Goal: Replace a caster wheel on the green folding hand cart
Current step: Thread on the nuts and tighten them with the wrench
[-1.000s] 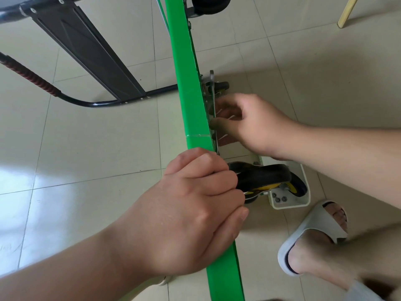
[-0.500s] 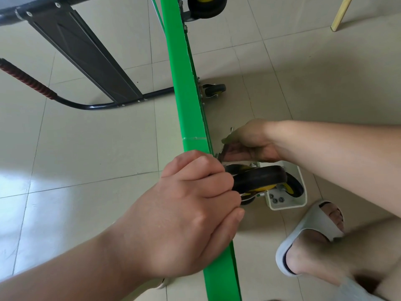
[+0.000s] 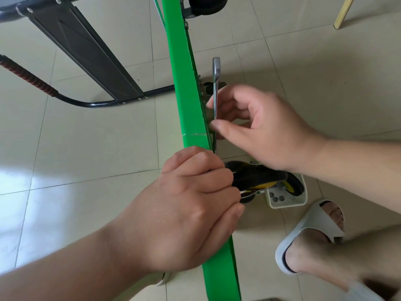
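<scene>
The green cart deck [image 3: 184,79] stands on edge, running from the top of the view to the bottom. My left hand [image 3: 191,205] is closed over its edge and over the caster wheel [image 3: 258,174], a black wheel with a yellow hub, pressing it to the deck's right face. My right hand [image 3: 258,127] pinches a thin silver wrench [image 3: 216,83] that stands upright against the deck just above the caster. Its lower end is hidden between my fingers and the deck. A second caster [image 3: 206,4] shows at the top edge.
A white tray [image 3: 286,197] with loose bolts and a spare wheel lies on the tiled floor right of the caster. My sandalled foot [image 3: 310,233] rests beside it. The cart's black folded handle [image 3: 86,55] lies at the upper left. A wooden leg [image 3: 342,11] stands at top right.
My right hand went down to the tray and came back up with the wrench, which now stands against the deck. My left hand stayed on the caster.
</scene>
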`<state>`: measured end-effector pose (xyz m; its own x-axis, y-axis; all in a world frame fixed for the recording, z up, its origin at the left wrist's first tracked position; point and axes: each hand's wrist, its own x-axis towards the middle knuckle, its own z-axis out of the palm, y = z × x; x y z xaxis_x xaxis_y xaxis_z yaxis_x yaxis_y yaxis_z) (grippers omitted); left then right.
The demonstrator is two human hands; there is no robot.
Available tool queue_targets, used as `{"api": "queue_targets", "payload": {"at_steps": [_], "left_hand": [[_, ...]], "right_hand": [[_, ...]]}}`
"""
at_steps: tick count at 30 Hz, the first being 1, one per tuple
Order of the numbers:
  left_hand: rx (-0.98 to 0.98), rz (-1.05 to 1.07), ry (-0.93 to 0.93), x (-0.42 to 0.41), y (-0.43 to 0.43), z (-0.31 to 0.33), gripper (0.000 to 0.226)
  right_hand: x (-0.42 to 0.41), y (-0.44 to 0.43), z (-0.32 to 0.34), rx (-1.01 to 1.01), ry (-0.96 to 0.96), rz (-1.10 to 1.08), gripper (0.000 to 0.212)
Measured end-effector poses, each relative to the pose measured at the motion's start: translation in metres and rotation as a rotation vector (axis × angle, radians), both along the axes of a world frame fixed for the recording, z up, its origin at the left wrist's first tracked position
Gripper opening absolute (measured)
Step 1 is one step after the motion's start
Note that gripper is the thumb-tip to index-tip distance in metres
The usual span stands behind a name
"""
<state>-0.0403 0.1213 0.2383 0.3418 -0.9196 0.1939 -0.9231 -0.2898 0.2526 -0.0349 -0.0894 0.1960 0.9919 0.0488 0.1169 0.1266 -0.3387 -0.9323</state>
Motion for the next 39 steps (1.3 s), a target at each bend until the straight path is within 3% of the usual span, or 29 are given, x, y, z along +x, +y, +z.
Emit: {"api": "queue_targets", "payload": {"at_steps": [11, 13, 15, 18, 21, 24, 27, 31, 35, 39], "left_hand": [[-0.003, -0.011, 0.008, 0.000, 0.002, -0.001, 0.042], [-0.009, -0.014, 0.010, 0.000, 0.002, -0.001, 0.042], [-0.011, -0.013, 0.012, 0.000, 0.002, -0.001, 0.043], [-0.009, -0.012, 0.007, 0.000, 0.002, -0.001, 0.042], [-0.012, -0.009, 0.013, 0.001, 0.002, 0.000, 0.040], [-0.007, -0.009, 0.014, 0.001, 0.001, 0.000, 0.040], [-0.008, -0.010, 0.013, 0.001, 0.002, 0.000, 0.041], [-0.016, -0.009, 0.006, 0.000, 0.001, -0.001, 0.041], [-0.020, 0.001, 0.003, 0.000, 0.001, -0.001, 0.039], [-0.015, 0.002, 0.002, -0.001, 0.000, -0.001, 0.040]], "right_hand": [[0.015, 0.004, -0.016, -0.067, 0.174, -0.056, 0.014], [0.026, 0.002, -0.022, -0.009, 0.336, -0.117, 0.007], [0.034, 0.003, -0.029, 0.171, 0.584, -0.169, 0.003], [0.039, 0.002, -0.040, 0.371, 0.893, -0.184, 0.013], [0.040, 0.000, -0.047, 0.493, 1.102, -0.192, 0.014], [0.038, 0.000, -0.045, 0.531, 1.188, -0.226, 0.013], [0.036, 0.000, -0.036, 0.532, 1.080, -0.288, 0.016], [0.037, -0.005, -0.021, 0.363, 0.725, -0.374, 0.014], [0.026, -0.008, -0.005, 0.131, 0.309, -0.181, 0.013], [0.005, -0.004, 0.002, 0.053, 0.097, -0.030, 0.019]]}}
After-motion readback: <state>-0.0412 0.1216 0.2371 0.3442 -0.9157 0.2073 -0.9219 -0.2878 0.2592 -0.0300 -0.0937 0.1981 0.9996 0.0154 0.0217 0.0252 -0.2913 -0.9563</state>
